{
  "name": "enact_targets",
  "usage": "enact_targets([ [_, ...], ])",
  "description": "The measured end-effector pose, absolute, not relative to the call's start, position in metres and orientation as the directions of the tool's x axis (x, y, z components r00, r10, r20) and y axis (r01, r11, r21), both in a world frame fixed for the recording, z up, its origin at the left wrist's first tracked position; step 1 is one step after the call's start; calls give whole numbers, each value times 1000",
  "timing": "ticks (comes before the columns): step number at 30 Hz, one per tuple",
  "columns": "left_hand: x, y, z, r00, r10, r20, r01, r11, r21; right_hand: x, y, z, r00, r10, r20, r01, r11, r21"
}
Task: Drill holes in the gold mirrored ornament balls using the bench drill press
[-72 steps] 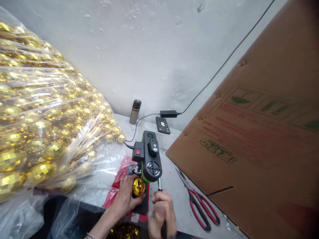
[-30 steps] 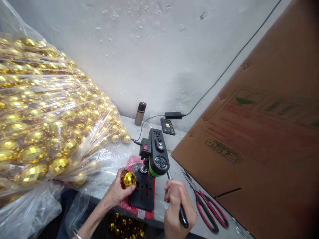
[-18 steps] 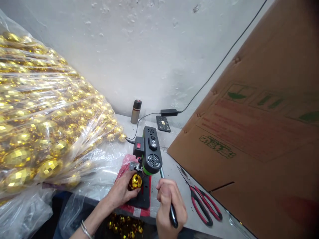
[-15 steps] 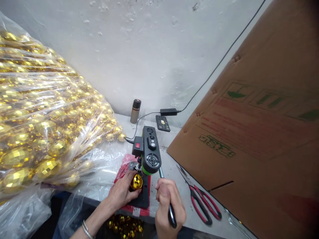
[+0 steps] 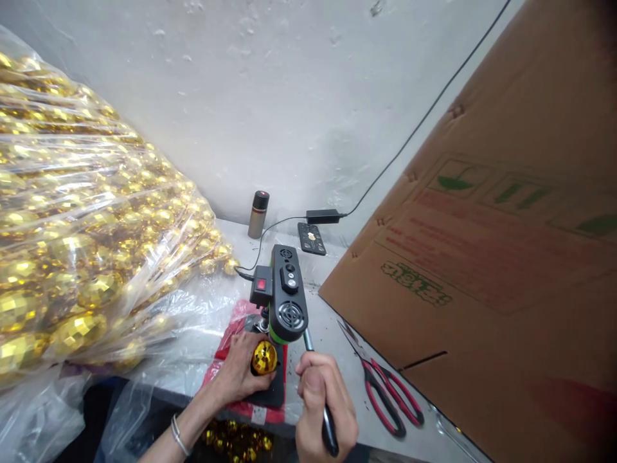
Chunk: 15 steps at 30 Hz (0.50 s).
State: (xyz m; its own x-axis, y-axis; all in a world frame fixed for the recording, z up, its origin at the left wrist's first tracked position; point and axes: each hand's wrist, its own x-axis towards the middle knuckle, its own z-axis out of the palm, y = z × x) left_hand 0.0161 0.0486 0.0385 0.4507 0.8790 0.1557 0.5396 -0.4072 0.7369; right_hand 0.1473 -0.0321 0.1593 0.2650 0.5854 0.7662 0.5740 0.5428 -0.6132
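A shiny gold faceted ball (image 5: 265, 357) is gripped between the thumb and fingers of my left hand (image 5: 241, 372), just below the front end of a black and green machine (image 5: 289, 292). The machine stands on a black base (image 5: 274, 390) over red plastic (image 5: 226, 347). Wrapped round the black handle (image 5: 330, 432) of a metal lever at the machine's right side are the fingers of my right hand (image 5: 324, 405).
A clear bag of gold balls (image 5: 96, 212) fills the left. Red-handled scissors (image 5: 390, 392) lie at right before a big cardboard box (image 5: 482, 257). Behind stand a bottle (image 5: 258, 215), a phone-like black object (image 5: 312, 239) and a power adapter (image 5: 322, 217). More gold balls (image 5: 238, 442) lie below the table edge.
The gold ball shows more fully and sits slightly lower, clearer of the machine's head, with my left hand still on it. The whole view has shifted a little. My right hand stays on the lever.
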Motion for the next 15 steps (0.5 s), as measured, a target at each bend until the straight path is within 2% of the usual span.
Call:
enact_targets([
  [6,17,47,37,453,882,129,543,-387,746,132,-32,135,433,538,724,525,502,-687],
  [12,18,46,30,444,884,145,531,-390,753,134,-23,115,394,411,822,589,574,-569],
  [15,18,45,26,448,880,160,520,-402,754,135,-21,113,411,377,830,616,557,-558],
])
